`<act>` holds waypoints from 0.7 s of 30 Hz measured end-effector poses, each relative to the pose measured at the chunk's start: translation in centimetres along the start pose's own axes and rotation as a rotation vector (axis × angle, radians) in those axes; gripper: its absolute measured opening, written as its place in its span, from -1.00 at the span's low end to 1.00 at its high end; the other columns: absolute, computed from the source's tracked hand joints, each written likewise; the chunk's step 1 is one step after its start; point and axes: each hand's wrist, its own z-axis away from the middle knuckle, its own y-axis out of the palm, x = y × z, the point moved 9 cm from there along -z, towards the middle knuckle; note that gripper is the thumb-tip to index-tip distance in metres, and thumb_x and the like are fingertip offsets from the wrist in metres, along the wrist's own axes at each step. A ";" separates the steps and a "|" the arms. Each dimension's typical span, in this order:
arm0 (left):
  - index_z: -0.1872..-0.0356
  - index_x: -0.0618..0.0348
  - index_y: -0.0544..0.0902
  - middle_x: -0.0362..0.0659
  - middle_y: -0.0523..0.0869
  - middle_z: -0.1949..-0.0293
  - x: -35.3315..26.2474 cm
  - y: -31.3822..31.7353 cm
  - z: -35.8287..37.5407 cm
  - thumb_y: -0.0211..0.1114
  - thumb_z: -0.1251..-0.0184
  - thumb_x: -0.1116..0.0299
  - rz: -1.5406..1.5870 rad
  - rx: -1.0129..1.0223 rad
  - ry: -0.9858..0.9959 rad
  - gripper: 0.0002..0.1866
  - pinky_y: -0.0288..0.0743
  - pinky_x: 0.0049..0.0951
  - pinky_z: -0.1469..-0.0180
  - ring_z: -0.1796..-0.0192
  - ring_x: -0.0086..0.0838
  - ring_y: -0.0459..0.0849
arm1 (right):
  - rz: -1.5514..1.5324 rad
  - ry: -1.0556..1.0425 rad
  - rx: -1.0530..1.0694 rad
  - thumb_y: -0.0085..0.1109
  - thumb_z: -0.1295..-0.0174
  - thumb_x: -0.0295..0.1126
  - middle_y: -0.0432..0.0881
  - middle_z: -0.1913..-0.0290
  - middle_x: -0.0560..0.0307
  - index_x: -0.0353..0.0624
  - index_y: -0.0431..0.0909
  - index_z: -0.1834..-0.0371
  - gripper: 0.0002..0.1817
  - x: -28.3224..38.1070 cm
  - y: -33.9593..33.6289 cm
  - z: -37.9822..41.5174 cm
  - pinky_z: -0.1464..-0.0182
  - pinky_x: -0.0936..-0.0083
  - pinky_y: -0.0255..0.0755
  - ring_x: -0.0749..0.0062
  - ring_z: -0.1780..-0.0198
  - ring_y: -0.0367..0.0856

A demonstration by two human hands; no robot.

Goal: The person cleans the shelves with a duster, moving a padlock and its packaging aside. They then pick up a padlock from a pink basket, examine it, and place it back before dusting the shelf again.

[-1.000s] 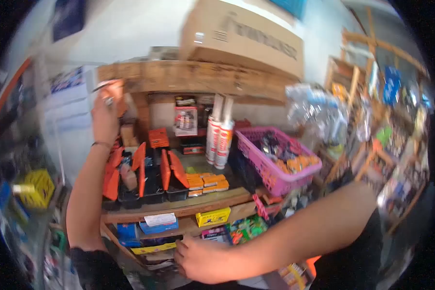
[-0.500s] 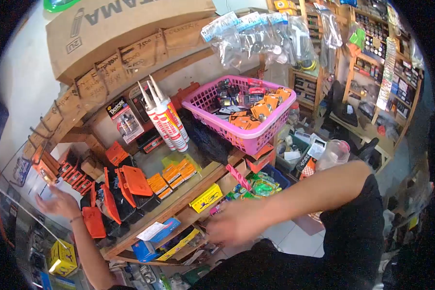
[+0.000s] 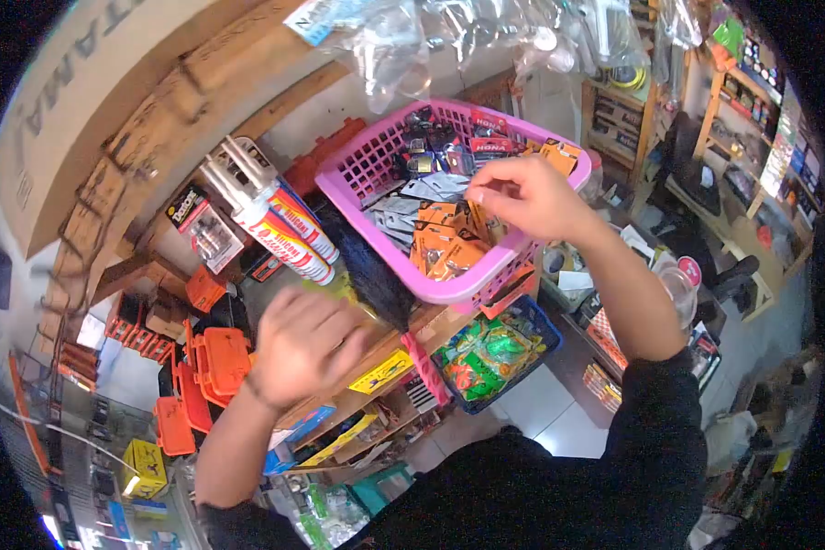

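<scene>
A pink plastic basket point(image 3: 449, 291) stands on the wooden shelf, full of small packaged goods. In it lie orange packets point(image 3: 443, 243), grey-white packets point(image 3: 431, 188) and red-topped HGNA packs point(image 3: 491, 147). My right hand point(image 3: 532, 197) reaches over its right side, fingers curled and pinched at the orange packets; whether they grip one is hidden. My left hand point(image 3: 304, 344) hovers over the shelf in front of the silicone sealant tubes point(image 3: 289, 234), smeared by motion, its fingertips not clear.
Open orange-lidded cases point(image 3: 220, 359) stand left of my left hand. A yellow box point(image 3: 380, 371) sits at the shelf's front. Below the pink basket is a blue basket point(image 3: 548, 341) of green packets. Clear plastic bags point(image 3: 385, 55) hang above.
My right hand has risen from the shelf front to the pink basket. My left hand has swung right from the far left. The view has shifted, bringing the basket closer.
</scene>
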 end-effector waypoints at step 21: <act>0.26 0.30 0.48 -0.29 0.49 0.41 9.8 17.0 -6.9 0.14 -0.22 0.40 1.096 -0.064 -0.926 -0.83 0.27 -0.68 0.29 0.34 -0.69 0.37 | -0.175 0.083 -0.207 0.05 0.01 -0.51 0.46 0.46 0.30 -0.20 0.45 0.34 -0.87 -3.7 -0.3 0.0 0.49 0.75 0.14 0.72 0.51 0.33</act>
